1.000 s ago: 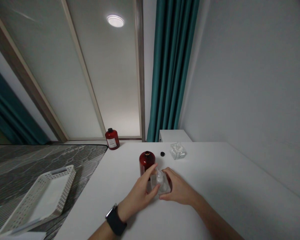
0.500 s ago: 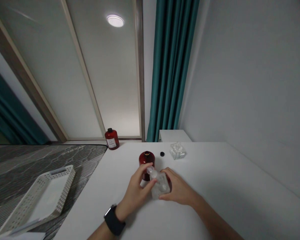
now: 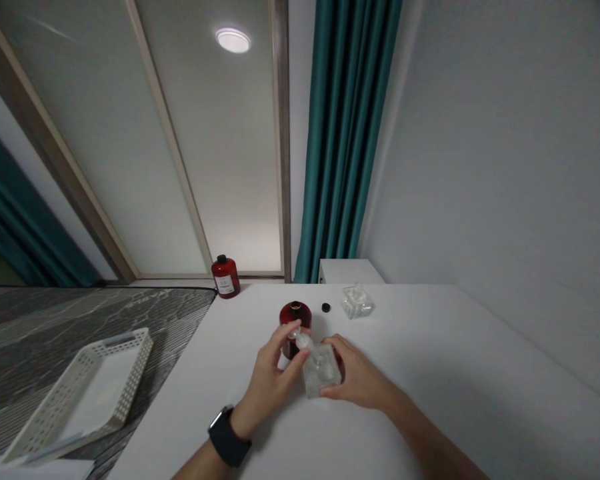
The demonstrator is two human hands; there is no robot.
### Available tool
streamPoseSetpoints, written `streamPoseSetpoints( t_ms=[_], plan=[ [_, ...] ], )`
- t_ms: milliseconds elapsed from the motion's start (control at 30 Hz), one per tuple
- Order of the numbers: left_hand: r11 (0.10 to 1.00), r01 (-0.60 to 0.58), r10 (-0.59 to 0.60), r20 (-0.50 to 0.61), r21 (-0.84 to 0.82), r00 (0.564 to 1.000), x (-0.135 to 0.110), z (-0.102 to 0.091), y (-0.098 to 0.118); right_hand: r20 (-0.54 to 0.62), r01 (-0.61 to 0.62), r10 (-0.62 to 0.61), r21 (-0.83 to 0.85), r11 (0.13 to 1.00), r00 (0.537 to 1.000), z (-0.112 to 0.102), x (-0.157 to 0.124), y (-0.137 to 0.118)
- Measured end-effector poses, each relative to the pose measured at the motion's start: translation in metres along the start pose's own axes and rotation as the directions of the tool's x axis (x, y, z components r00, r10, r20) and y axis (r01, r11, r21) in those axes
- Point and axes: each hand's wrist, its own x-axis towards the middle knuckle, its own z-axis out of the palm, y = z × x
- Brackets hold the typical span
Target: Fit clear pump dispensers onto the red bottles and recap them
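Over the white table point(image 3: 415, 427) in the head view, the right hand point(image 3: 357, 375) grips a clear bottle point(image 3: 325, 383). From it, an open red bottle point(image 3: 293, 315) stands at eleven o'clock, a black cap point(image 3: 326, 307) at twelve, a second clear bottle point(image 3: 357, 305) at one. The left hand point(image 3: 267, 381), fingers pinching a clear stopper point(image 3: 304, 341), partly hides the open red bottle; whether stopper and neck touch is unclear.

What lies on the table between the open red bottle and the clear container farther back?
A small black cap lies between the open red bottle and the clear container, as the head view shows.
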Motion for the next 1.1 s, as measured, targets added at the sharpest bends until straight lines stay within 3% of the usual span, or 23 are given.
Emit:
streamPoseSetpoints(
  t_ms=[133, 300, 500, 700, 900, 1100],
  plan=[
    [0.999, 0.016, -0.019, -0.102, -0.035, 0.995, 0.000, -0.001, -0.001, -0.001, -0.010, 0.010, -0.006, 1.000, 1.000, 0.000, 0.000, 0.001],
    [1.000, -0.017, 0.017, -0.029, -0.010, 0.999, -0.002, 0.002, -0.001, 0.008, -0.017, 0.017, 0.007, 1.000, 1.000, 0.000, 0.000, 0.001],
    [0.995, -0.011, -0.009, -0.209, -0.097, 0.978, 0.001, 0.002, 0.003, 0.008, -0.013, 0.013, 0.003, 1.000, 1.000, 0.001, 0.000, 0.001],
    [0.993, 0.053, -0.064, -0.103, -0.108, 0.993, 0.000, 0.004, 0.004, -0.010, 0.001, -0.001, 0.000, 1.000, 1.000, 0.002, 0.000, 0.003],
    [0.979, 0.066, -0.110, -0.225, -0.193, 0.968, 0.006, 0.002, 0.010, -0.010, 0.003, -0.002, 0.011, 1.000, 1.000, 0.001, 0.000, 0.002],
    [0.982, 0.078, -0.108, -0.174, -0.170, 0.979, 0.005, 0.004, 0.009, -0.016, -0.012, 0.012, 0.017, 1.000, 1.000, 0.003, 0.000, 0.004]
  ],
)
